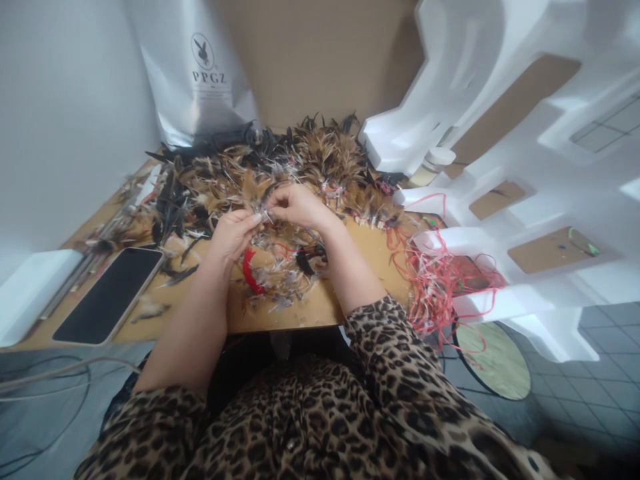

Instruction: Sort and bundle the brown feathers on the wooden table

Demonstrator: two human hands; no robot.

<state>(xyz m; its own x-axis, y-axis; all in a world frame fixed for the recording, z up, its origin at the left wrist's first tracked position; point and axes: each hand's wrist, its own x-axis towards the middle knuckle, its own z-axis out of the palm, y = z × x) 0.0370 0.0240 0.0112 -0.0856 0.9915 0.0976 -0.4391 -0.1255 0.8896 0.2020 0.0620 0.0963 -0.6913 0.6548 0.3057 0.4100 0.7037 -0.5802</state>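
Observation:
Near the middle of the table, my left hand pinches a small bunch of brown feathers by its pale lower end. Close against it, my right hand has its thumb and fingers pressed together at the same pale end. What lies right between the fingertips is too small to make out. Behind both hands spreads a heap of brown and black feathers. Below them, loose feather scraps are scattered on the tabletop, with a curved red strip beside them.
A phone and a white box lie at the left. Tangled pink string hangs over the right edge by large white foam pieces. At the back stand a silver bag and a small white-capped jar.

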